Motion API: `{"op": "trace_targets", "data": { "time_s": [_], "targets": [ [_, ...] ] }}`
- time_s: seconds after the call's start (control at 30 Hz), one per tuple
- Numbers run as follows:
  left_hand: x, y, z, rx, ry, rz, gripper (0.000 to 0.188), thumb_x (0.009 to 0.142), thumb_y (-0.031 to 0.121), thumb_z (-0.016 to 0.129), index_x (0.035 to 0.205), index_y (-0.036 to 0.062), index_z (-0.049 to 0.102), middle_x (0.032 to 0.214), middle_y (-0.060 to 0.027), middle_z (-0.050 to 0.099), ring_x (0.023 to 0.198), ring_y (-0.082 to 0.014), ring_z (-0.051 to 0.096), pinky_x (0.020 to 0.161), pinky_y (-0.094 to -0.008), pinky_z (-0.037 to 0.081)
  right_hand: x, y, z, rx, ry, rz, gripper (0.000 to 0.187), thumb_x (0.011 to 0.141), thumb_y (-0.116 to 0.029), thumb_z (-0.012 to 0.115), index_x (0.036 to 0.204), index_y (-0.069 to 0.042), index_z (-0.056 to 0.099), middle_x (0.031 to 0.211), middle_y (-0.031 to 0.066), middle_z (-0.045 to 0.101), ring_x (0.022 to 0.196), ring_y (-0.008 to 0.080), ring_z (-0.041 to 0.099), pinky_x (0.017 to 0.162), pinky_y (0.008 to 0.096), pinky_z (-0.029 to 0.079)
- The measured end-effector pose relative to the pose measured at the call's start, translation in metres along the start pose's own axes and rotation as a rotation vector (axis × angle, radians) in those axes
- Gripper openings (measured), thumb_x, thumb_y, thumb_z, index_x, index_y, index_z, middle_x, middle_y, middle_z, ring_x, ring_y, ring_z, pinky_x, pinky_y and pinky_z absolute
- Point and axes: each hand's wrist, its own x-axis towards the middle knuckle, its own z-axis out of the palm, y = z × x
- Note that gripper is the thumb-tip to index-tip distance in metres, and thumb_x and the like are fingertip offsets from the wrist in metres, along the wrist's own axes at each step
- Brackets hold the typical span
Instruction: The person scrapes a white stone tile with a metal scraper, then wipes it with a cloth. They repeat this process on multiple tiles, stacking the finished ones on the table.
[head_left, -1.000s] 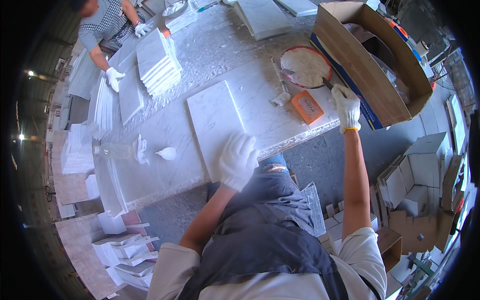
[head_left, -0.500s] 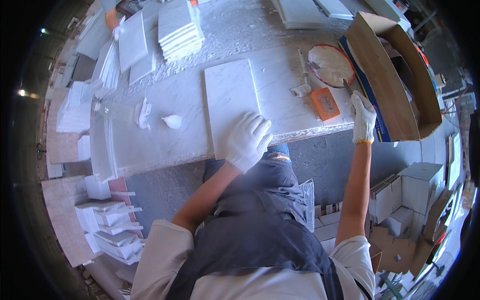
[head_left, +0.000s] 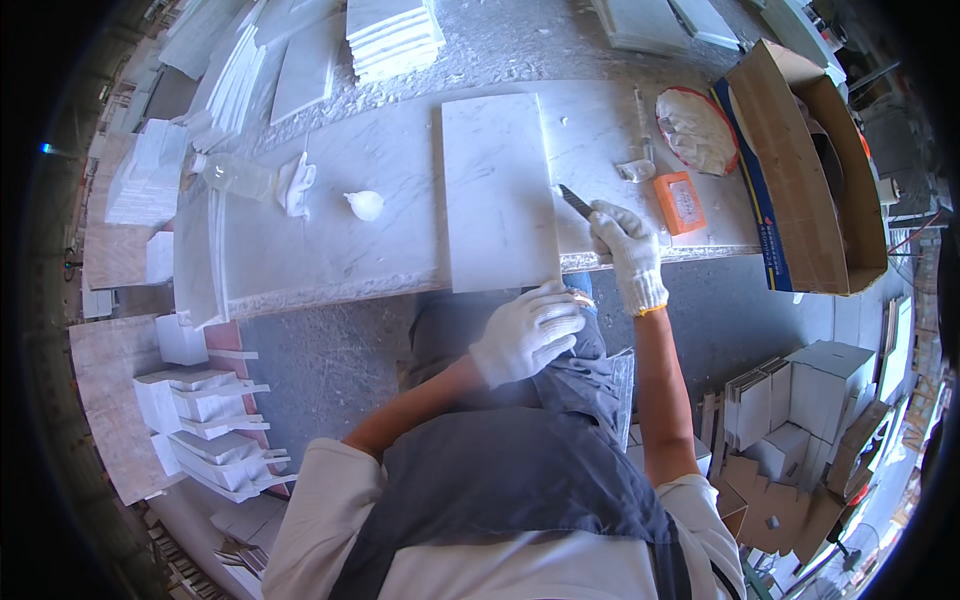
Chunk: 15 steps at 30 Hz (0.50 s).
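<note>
Tile (head_left: pixel 497 185) laps over the worktop (head_left: pixel 325 225) front edge; right hand (head_left: pixel 628 252) grips a knife (head_left: pixel 575 202) beside it; white paste (head_left: pixel 557 190) looks scooped up, none obvious on the face yet; left hand (head_left: pixel 530 335) half-curled by the near-right corner, can't tell if gripping.

A pale, veined tile (head_left: pixel 498 190) lies flat, a dark blade (head_left: pixel 575 202), perhaps white-tipped, slanting near the tile's right edge

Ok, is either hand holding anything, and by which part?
The right hand holds the blade by its near end. The left hand is by the slab's near edge; grip unclear.
</note>
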Motion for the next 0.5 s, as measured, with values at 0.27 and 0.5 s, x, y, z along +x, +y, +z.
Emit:
{"op": "trace_targets", "data": {
  "time_s": [0.27,0.5],
  "targets": [
    [-0.031,0.006,-0.048,0.16,0.071,-0.27,0.027,0.086,0.017,0.08,0.112,0.0104,0.079,0.117,-0.0076,0.075,0.118,-0.0344,0.07,0.103,-0.0456,0.057,0.028,0.02,0.064,-0.209,-0.085,-0.192,0.033,0.101,-0.021,0.074,0.126,0.0,0.075,0.074,-0.0022,0.064,0.063,0.0057,0.055,0.058,0.0235,0.048],
    [-0.05,0.008,-0.047,0.126,0.115,-0.266,0.025,0.087,0.016,0.079,0.112,0.009,0.078,0.117,-0.0085,0.075,0.117,-0.0347,0.07,0.104,-0.0456,0.056,0.034,0.035,0.088,-0.57,0.059,-0.492,0.029,0.099,-0.021,0.074,0.122,-0.003,0.077,0.083,0.0074,0.074,0.068,0.0121,0.066,0.066,0.0294,0.055]
  ]
}}
